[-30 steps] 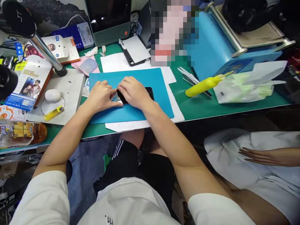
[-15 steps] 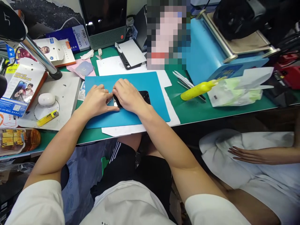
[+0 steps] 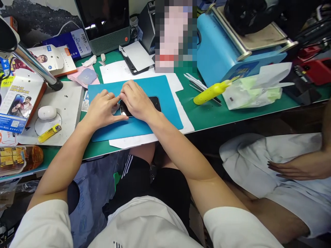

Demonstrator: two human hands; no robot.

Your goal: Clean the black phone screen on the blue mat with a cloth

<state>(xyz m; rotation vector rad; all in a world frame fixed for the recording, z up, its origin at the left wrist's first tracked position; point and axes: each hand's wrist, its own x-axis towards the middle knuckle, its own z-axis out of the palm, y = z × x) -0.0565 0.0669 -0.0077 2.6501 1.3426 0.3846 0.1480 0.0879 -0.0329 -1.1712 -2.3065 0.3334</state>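
Have swung the view slightly right since the earlier frame; see, at far right, a co-worker's hand (image 3: 301, 168) drawn back over pale clothing (image 3: 248, 155); find hardly any shift of the phone (image 3: 155, 103) against the blue mat (image 3: 169, 119). Seem to be at a fine step on the phone's left end, perhaps pressing or easing at the edge; cannot tell which; cover the middle with the right hand (image 3: 136, 101), fingers bent down to that end; bring the left hand (image 3: 102, 109) up beside it, forefinger to the right fingertips, thumb stretched along the near corner. Cannot tell whether either grip is grasping the phone or only pressing; see neither clenched into a fist; judge the next move to call for light, even fingertip pressure, with the phone held flat and kept from sliding. See the phone lying on the mat, on the green table (image 3: 207, 120); note a glossy black face, rounded corners at the right end, a brighter patch between the hands at the left; make out nothing of the middle.
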